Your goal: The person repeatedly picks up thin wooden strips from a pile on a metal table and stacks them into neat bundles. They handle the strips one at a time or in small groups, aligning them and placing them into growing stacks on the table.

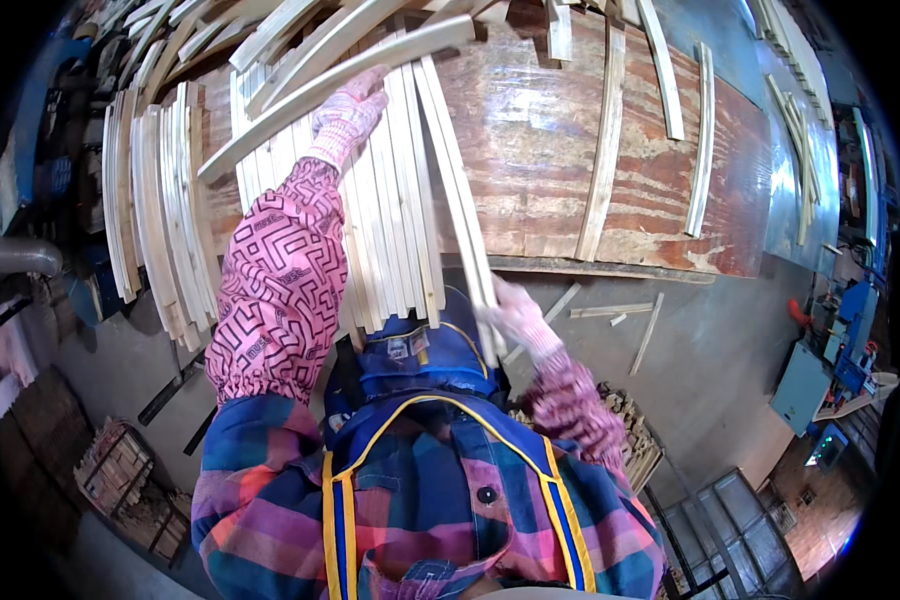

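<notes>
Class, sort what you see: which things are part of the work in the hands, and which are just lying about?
In hand:
left hand on a curved wooden slat
right hand gripping a straight slat
slat stack

Lying about:
loose slats on the plywood bench
floor offcuts
blue machine

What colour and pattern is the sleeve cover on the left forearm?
Pink with a black maze-like geometric pattern; the sleeve cover shows best in the head view, running up to the gloved left hand.

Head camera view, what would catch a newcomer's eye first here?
Most striking is the fan of pale wooden slats spread on the reddish plywood table at centre. The gloved left hand rests on a long slat lying across them, while the right hand grips slat ends at the table's near edge.
</notes>
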{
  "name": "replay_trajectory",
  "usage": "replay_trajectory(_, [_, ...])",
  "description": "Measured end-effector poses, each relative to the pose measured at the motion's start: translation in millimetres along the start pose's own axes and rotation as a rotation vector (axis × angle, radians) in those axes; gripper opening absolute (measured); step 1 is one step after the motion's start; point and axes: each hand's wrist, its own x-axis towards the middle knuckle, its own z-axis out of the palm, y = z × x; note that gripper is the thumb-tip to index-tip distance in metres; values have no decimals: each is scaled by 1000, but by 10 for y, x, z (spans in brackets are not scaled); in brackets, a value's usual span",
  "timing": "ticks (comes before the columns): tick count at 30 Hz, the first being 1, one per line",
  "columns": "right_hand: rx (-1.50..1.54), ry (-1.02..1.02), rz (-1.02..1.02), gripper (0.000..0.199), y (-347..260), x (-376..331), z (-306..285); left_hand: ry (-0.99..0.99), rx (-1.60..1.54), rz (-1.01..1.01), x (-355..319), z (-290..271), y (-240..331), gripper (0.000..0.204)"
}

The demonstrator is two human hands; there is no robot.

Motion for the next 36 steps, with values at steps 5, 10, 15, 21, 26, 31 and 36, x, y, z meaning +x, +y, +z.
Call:
replay_trajectory(5, [307,368,55,43,219,536,432,-35,-381,-73,-510,99,337,39])
replay_trajectory(10, [-135,364,195,48,667,-762,265,26,291,573,-1407,202,334,34])
replay_trajectory(15, [-608,429,185,57,961,-1430,70,-25,447,972,-1904,480,807,39])
replay_trajectory(21, [-424,870,184,55,984,-1224,-620,206,789,918,-1938,548,471,52])
replay_trajectory(26, [-224,905,-289,57,332,-1035,-397,435,344,692,-2258,15,188,68])
replay_trajectory(31, [-1090,709,-849,53,-851,-81,-345,459,791,674,-2307,-538,148,55])
replay_trajectory(36, [-434,1055,-1064,50,-1737,633,-583,37,41,-212,-2588,-1101,-1032,40])
